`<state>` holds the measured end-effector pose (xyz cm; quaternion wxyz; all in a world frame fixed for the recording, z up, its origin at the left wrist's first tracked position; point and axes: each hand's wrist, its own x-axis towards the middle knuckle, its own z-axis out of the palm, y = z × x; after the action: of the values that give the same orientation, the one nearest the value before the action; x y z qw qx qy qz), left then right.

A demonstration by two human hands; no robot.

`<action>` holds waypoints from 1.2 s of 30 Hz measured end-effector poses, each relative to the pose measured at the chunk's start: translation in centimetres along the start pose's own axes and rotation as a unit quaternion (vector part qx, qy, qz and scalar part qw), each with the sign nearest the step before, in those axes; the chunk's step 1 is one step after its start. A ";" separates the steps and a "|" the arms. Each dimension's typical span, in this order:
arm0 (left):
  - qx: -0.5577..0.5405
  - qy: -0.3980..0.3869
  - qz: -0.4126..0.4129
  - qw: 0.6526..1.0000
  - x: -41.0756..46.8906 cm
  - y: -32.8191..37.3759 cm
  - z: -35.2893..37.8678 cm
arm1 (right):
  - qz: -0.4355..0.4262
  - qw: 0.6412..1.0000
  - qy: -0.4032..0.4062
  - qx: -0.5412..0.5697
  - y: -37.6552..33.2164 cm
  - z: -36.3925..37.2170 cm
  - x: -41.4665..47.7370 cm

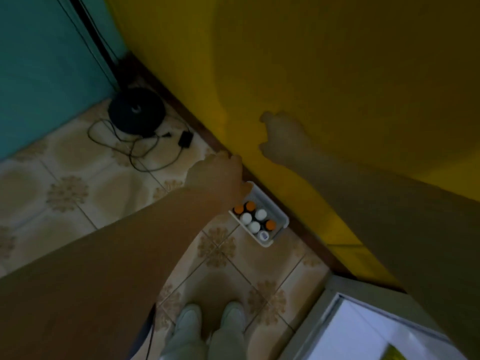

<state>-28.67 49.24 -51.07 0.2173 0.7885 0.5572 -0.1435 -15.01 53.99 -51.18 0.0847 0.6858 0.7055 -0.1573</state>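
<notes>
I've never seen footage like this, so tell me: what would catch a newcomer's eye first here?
The bright yellow wall fills the upper right, with the left arm and right arm stretching toward it from below. On the tiled floor against its base sits a white tray of orange- and white-capped bottles, its far end under the left arm. A round black device with loose cables lies in the corner.
</notes>
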 end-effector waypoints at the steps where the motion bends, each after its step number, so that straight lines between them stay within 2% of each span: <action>1: -0.014 0.025 0.020 0.999 -1.5 0.2 -2.1 | -0.007 1.000 0.004 0.014 -0.7 -2.5 -1.0; 4: -0.019 0.078 0.028 0.996 -5.6 0.7 -9.8 | -0.026 0.997 0.068 0.037 -3.4 -12.2 -4.4; 9: -0.012 0.140 0.015 0.990 -13.0 2.6 -20.7 | -0.049 0.989 0.137 0.005 -5.6 -25.9 -10.9; 13: -0.033 0.164 0.004 0.986 -18.4 4.8 -25.9 | -0.045 0.986 0.160 -0.026 -5.3 -33.8 -15.8; 19: -0.007 0.206 0.055 0.977 -24.0 9.1 -33.2 | 0.008 0.973 0.230 -0.025 -3.0 -42.4 -23.8; 22: 0.003 0.216 0.106 0.971 -26.3 11.8 -35.5 | 0.068 0.962 0.263 -0.022 -1.3 -44.5 -28.4; 27: 0.023 0.225 0.229 0.947 -30.2 17.7 -36.7 | 0.217 0.927 0.307 -0.011 2.8 -45.1 -38.3; 32: 0.016 0.209 0.374 0.904 -35.4 26.0 -35.1 | 0.371 0.873 0.316 -0.001 6.7 -43.9 -51.8; 36: 0.007 0.163 0.479 0.862 -42.0 34.0 -32.5 | 0.482 0.819 0.310 0.010 9.0 -41.4 -64.3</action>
<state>-11.35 21.57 2.88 0.1600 0.9718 0.1373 0.1051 0.76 7.61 8.21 -0.0801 0.9516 0.2723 0.1175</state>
